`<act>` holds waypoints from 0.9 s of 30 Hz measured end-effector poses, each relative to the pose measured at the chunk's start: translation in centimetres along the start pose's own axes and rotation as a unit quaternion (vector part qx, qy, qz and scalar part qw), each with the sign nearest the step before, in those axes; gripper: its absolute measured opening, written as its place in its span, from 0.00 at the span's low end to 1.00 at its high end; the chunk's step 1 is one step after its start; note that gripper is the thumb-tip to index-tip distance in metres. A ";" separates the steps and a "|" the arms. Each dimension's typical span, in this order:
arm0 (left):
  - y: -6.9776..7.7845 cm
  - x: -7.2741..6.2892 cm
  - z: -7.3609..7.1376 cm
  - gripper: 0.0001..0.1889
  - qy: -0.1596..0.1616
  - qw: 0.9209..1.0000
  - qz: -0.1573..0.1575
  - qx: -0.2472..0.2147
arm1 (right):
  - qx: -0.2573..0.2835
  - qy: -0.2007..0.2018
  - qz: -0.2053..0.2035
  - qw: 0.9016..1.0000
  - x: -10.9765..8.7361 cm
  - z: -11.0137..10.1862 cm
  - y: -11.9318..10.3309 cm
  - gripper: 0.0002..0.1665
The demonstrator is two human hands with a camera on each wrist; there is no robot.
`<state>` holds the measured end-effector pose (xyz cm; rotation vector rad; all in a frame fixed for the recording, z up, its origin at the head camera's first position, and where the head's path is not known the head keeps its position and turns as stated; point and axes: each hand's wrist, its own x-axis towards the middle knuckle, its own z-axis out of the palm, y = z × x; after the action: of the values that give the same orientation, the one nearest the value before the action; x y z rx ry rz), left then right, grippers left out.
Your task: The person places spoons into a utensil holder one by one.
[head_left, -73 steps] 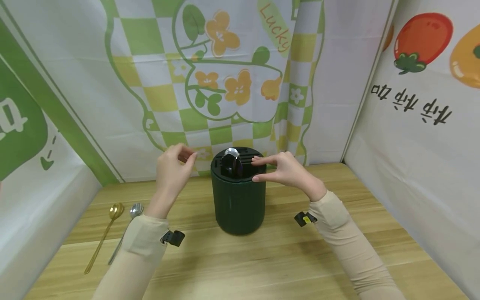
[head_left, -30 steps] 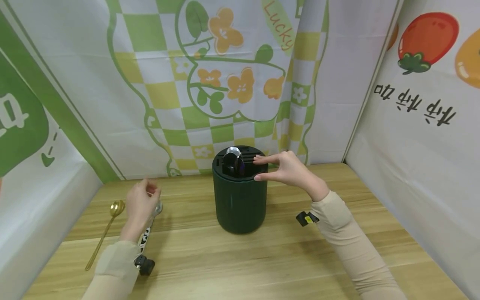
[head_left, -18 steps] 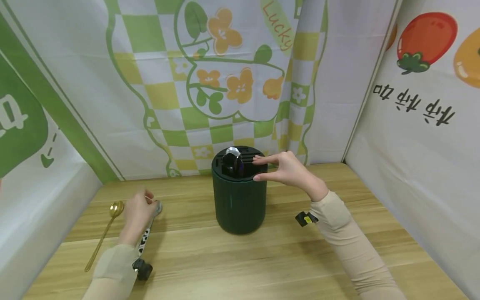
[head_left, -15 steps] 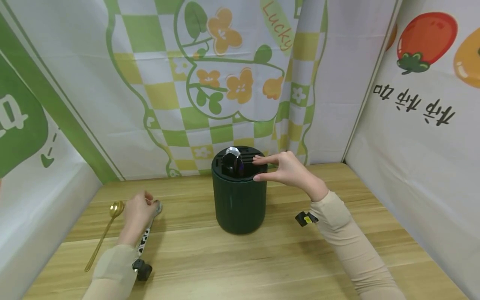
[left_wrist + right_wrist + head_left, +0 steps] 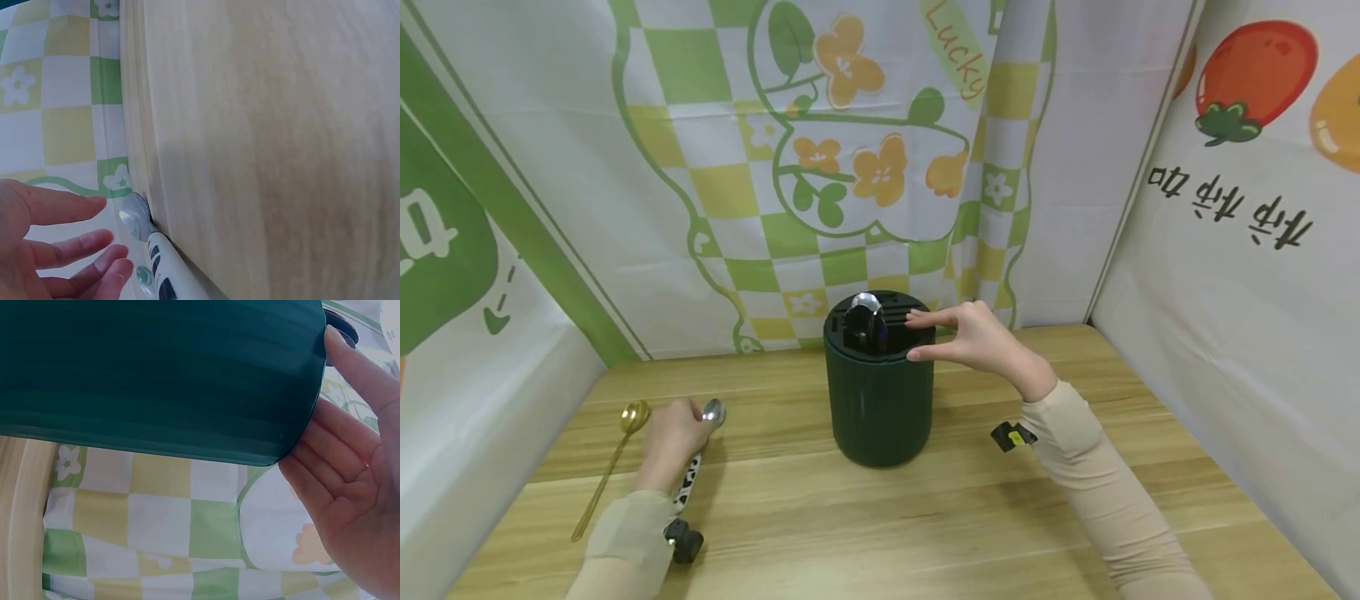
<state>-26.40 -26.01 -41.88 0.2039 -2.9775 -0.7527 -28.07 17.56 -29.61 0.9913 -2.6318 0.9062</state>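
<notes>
My left hand (image 5: 672,442) is low over the table at left, its thumb and fingers by the neck of a spoon (image 5: 713,412) with a shiny silver bowl and a black-and-white patterned handle. In the left wrist view the fingers are spread apart, with the spoon's bowl (image 5: 136,215) just beyond the fingertips. Part of the handle is hidden under the hand and wrist. My right hand (image 5: 976,337) rests its fingertips and thumb on the top rim of a dark green utensil holder (image 5: 880,408), fingers nearly straight. Inside the holder stand a silver spoon (image 5: 867,302) and dark utensils.
A gold spoon (image 5: 612,462) lies on the wooden table (image 5: 880,533), left of my left hand. Behind the holder hangs a printed green-and-yellow checkered cloth (image 5: 805,250). White cloth walls stand on both sides.
My left hand has come away from the holder, out to the left and down to the patterned spoon; it has lowered a little more in the last half second. My right hand stays on the rim.
</notes>
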 end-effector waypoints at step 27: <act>-0.4 0.0 0.2 0.17 -0.053 0.997 -0.049 0.015 | 0.004 -0.003 0.005 1.000 0.0 0.0 0.0 0.30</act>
<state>-26.40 -26.27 -42.26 0.3227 -3.0994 -0.7519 -28.08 17.62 -29.59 0.9859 -2.6427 0.9165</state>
